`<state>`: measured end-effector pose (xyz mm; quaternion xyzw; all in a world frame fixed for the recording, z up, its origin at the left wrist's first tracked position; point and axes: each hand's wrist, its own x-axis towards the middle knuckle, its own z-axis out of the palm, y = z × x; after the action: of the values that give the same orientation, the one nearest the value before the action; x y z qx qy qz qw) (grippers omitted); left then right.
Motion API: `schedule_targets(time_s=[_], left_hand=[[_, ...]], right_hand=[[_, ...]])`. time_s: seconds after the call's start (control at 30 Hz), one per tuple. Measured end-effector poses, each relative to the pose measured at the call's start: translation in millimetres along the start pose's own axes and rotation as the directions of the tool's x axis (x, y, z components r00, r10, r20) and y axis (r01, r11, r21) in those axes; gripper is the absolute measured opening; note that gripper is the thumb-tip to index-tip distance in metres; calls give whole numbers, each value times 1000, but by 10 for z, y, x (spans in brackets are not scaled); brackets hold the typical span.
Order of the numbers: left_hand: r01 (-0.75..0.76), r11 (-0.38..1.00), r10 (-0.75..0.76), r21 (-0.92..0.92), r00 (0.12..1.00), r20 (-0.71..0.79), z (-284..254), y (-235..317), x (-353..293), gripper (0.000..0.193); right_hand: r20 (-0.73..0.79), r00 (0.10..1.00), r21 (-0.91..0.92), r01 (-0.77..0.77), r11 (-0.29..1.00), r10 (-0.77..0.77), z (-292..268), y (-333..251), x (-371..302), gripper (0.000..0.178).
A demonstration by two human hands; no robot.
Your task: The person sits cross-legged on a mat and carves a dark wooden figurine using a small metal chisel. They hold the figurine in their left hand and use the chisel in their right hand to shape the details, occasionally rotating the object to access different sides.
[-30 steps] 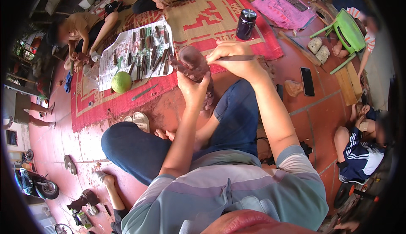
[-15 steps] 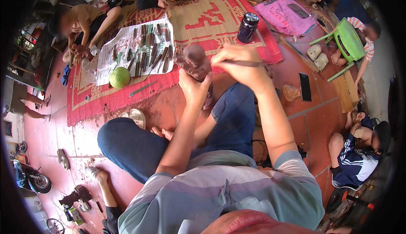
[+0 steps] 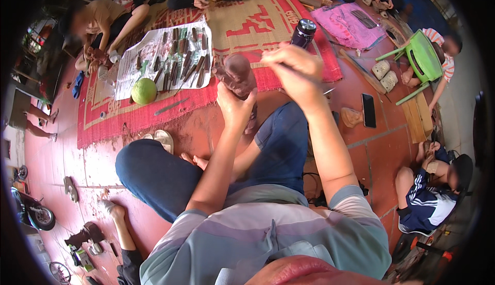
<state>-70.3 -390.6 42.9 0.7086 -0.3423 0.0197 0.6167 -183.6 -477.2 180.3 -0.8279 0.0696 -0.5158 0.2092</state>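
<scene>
In front of me my left hand (image 3: 235,105) grips a brown carved figure (image 3: 238,73) from below, fingers and thumb wrapped round its lower part. The figure stands roughly upright, with a rounded top and lumpy carved forms. To its right, my right hand (image 3: 295,67) is closed on a thin dark carving tool (image 3: 304,76), apart from the figure. Motion smears this hand, and the tool's working tip cannot be made out. Beyond, several dark-handled carving tools (image 3: 186,64) lie on a sheet of newspaper (image 3: 129,81).
A green round fruit (image 3: 144,91) sits at the newspaper's near edge on the red and tan mat (image 3: 247,24). A dark flask (image 3: 303,33) stands beyond my right hand. A phone (image 3: 368,111) leans by a wooden piece (image 3: 351,117). A green chair (image 3: 424,61) and several people surround me.
My right hand has risen slightly, and the tool slants more steeply than before. My left hand keeps its grip on the figure. The whole view has shifted a little.
</scene>
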Motion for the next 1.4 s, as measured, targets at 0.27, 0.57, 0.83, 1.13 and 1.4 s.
schedule_targets(time_s=[0.27, 0.57, 0.83, 1.13, 1.4], left_hand=[[26, 999, -24, -39, 999, 47, -7, -9, 7, 60], [19, 997, -16, -69, 999, 39, 10, -38, 19, 61], [22, 998, -19, -61, 999, 36, 16, -35, -2, 61], [39, 995, -35, -87, 998, 44, 14, 1, 4, 62], [76, 993, -70, -89, 995, 69, -24, 53, 7, 58]], right_hand=[[142, 990, -16, -14, 1000, 16, 52, 73, 25, 8], [261, 962, -26, -79, 997, 83, 39, 36, 13, 6], [220, 975, -62, 5, 998, 9, 117, -9, -19, 12], [311, 945, -55, -83, 995, 96, 171, 5, -48, 10], [322, 932, -83, -150, 985, 169, 225, -71, -76, 11]])
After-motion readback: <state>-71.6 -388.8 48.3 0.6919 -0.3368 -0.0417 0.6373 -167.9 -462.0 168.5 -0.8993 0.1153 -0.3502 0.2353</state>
